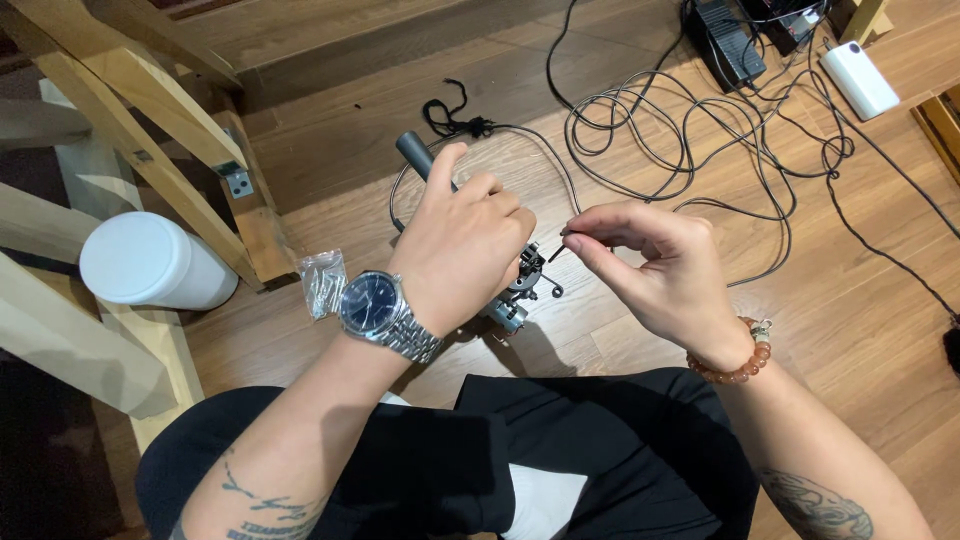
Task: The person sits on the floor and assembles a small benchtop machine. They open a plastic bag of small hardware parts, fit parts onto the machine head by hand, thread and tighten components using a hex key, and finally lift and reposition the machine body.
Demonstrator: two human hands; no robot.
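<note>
Seated on a wooden floor, a person works over a small metal-and-black mechanical assembly that rests on the boards just ahead of the knees, in the middle of the floor area in view. The left hand, a steel wristwatch with a dark blue dial on its wrist, is clenched around a dark grey tool handle whose upper end sticks out above the thumb; the tool's working end is hidden behind the fingers where they meet the assembly. The right hand, a bracelet of reddish beads at its wrist, pinches a thin, short dark part between thumb and forefinger, just beside the assembly's top; the part is too small to identify. A small clear plastic bag of metal pieces lies on the floor left of the watch. Further left, a white cylindrical container stands among pale wooden frame legs. Loose black cables sprawl across the boards toward the far right corner, where a white rectangular block and a black box lie. Black clothing covers the lap at the near edge.
</note>
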